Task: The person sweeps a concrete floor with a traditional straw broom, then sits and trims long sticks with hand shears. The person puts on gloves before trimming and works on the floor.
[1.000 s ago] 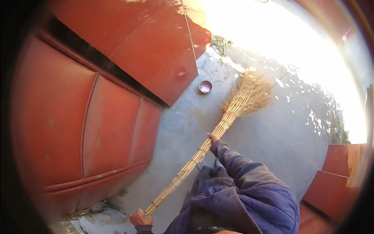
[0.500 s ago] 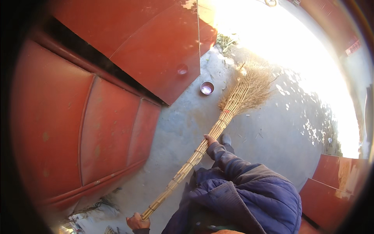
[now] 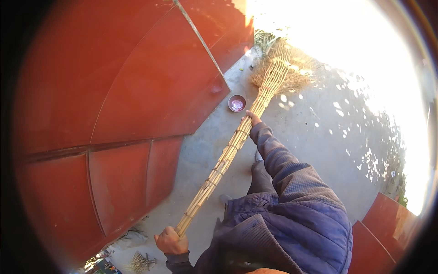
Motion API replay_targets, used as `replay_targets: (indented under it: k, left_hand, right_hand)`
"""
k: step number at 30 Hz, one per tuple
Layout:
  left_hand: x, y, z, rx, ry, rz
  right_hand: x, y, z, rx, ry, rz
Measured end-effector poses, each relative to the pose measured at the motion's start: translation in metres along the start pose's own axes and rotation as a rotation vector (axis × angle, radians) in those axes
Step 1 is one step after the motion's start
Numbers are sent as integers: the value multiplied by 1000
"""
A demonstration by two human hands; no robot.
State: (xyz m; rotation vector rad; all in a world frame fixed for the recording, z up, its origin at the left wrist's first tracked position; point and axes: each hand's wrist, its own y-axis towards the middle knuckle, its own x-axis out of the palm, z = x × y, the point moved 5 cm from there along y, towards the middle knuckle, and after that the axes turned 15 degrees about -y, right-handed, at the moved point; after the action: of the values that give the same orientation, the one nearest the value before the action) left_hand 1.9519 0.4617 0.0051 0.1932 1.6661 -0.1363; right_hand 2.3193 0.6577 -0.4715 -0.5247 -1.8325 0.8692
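Observation:
A long broom (image 3: 214,176) of bundled thin sticks runs slantwise across the view. My left hand (image 3: 171,240) is closed round the end of its handle at the lower left. Farther up the shaft, my right hand (image 3: 253,118) grips it below the brush, with the arm stretched forward. The fanned bristles (image 3: 284,68) spread over the concrete ground at the far end, close to a heap of leafy scraps (image 3: 264,39). Just left of the shaft, near my right hand, stands a small round bowl (image 3: 237,103) with a bright reflection inside.
Red metal panels (image 3: 150,77) rise along the left, with a lower ribbed red section (image 3: 121,187) beneath. Another red panel (image 3: 372,237) stands at the lower right. Dry twigs (image 3: 141,262) lie at the lower left. Glaring sunlight washes out the upper right ground.
The broom and both hands have moved forward, bringing the bristles up to the leafy scraps. My right arm reaches farther out. The view has turned, so the red panels appear tilted differently.

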Motion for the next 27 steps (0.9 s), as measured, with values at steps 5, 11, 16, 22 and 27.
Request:
replay_targets:
  k: [5,11,16,22,27]
  left_hand:
    - [-2,61,58,-28,-63,-22]
    - [18,-8,-31,-9,-82,-60]
    - [63,-51,-102,-50,-53,-110]
    - [99,-85,-148,-105,-105,-85]
    - [153,-135,-151,-368,-247,-219]
  right_hand:
    - [18,25,-91,-15,-35,-19]
    - [-12,-16,3,9,-163,171]
    - [-46,-46,76,52,-306,362]
    - [-61,-24,113,146,-315,378]
    - [-17,-57,79,56,-506,446]
